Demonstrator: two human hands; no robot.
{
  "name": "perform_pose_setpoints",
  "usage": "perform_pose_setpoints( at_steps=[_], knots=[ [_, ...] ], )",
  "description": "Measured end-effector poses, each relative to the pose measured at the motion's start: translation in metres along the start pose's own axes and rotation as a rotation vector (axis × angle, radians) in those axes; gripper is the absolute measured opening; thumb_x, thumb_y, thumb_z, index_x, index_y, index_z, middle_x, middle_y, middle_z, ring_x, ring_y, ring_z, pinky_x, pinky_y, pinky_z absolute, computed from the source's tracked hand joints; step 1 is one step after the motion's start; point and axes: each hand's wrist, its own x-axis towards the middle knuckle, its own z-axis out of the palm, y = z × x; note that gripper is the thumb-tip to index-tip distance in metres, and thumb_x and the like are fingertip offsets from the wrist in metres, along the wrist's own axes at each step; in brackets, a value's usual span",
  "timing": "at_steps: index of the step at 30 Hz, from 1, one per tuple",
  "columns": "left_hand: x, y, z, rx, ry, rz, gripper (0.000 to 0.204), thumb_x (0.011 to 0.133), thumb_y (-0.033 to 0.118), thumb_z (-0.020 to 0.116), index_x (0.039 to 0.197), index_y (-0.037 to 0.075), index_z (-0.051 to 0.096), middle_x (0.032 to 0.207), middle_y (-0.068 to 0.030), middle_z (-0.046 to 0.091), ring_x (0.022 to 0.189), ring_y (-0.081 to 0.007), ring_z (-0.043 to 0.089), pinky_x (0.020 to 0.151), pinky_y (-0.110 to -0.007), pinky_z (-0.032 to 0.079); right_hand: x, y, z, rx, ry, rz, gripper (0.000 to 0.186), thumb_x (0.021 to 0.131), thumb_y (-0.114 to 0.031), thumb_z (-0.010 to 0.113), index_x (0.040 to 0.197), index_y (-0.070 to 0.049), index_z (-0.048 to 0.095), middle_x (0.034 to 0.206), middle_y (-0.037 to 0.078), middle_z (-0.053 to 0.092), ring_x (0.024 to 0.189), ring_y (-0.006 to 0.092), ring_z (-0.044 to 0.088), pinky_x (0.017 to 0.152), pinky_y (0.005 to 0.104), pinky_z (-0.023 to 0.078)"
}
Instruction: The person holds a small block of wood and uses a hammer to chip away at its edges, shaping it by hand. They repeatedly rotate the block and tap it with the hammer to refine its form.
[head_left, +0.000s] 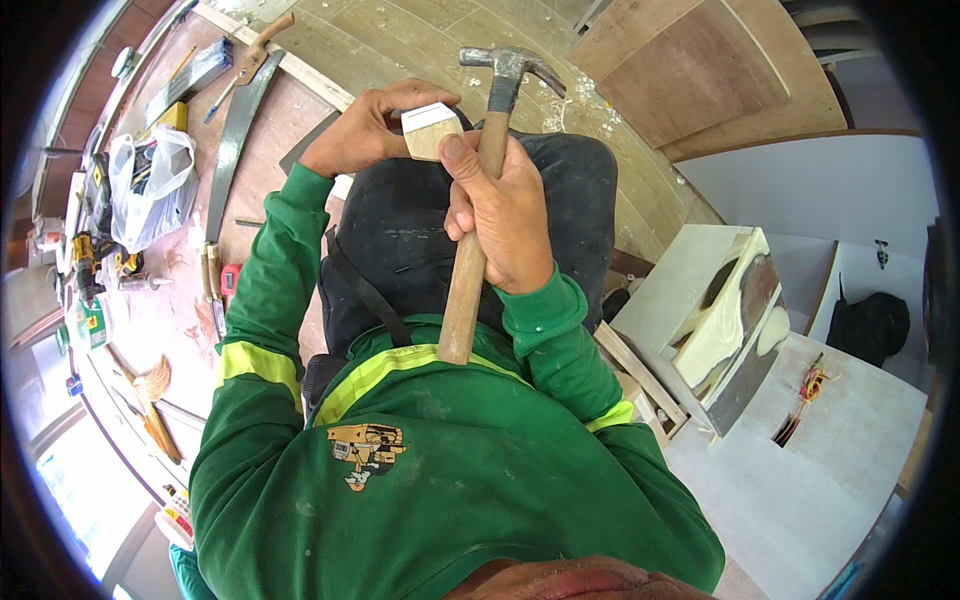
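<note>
Over my lap, my left hand (360, 130) is closed around a small pale wooden block (432, 138) with angled sides and a white top face. My right hand (508, 220) grips a claw hammer (466, 295) by its wooden handle. The dark metal head points up and away from me, and the handle's end reaches down to my waist. The tip of my right thumb is at the block's lower right corner; whether it presses on it I cannot tell. Some of my left fingers are hidden behind the block.
On the left worktop lie a handsaw (238, 140), a plastic bag (158, 185), a power drill (84, 268) and a brush (153, 382). Wood panels (690, 75) lean at the far right. Nearer on the right are a white box unit (672, 290) and loose wires (810, 388). Wood chips (595, 105) litter the floor.
</note>
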Motion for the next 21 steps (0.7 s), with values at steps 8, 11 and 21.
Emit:
perform_pose_setpoints(
  at_steps=[8, 11, 21],
  knots=[
    [-0.006, 0.011, 0.006, -0.588, 0.218, -0.146, 0.043, 0.106, 0.03, 0.07, 0.14, 0.005, 0.06, 0.14, -0.0147, 0.068, 0.132, -0.0262, 0.065, 0.111, -0.042, 0.055, 0.001, -0.035, -0.021, -0.211, -0.092, -0.199, 0.037, 0.116, -0.029, 0.052, 0.133, 0.003, 0.054, 0.086, 0.009, 0.065, 0.05, 0.0075, 0.051, 0.045, 0.0245, 0.044],
    [0.005, 0.021, 0.008, -1.073, 0.496, 0.007, 0.031, 0.104, 0.021, 0.065, 0.127, 0.001, 0.06, 0.122, -0.0182, 0.072, 0.123, -0.0323, 0.069, 0.107, -0.051, 0.058, -0.01, -0.043, -0.026, -0.403, -0.095, -0.218, 0.032, 0.115, -0.03, 0.054, 0.128, -0.001, 0.058, 0.081, 0.005, 0.064, 0.056, 0.0101, 0.055, 0.052, 0.0265, 0.045],
    [0.039, -0.001, -0.023, -1.577, 0.904, 0.012, 0.033, 0.106, 0.035, 0.069, 0.109, 0.005, 0.057, 0.089, -0.0096, 0.061, 0.082, -0.0233, 0.061, 0.076, -0.042, 0.058, -0.007, 0.007, -0.011, -0.872, -0.009, -0.458, 0.024, 0.11, -0.023, 0.062, 0.115, -0.001, 0.055, 0.087, 0.028, 0.07, 0.086, 0.053, 0.07, 0.067, 0.0532, 0.053]
  ],
)
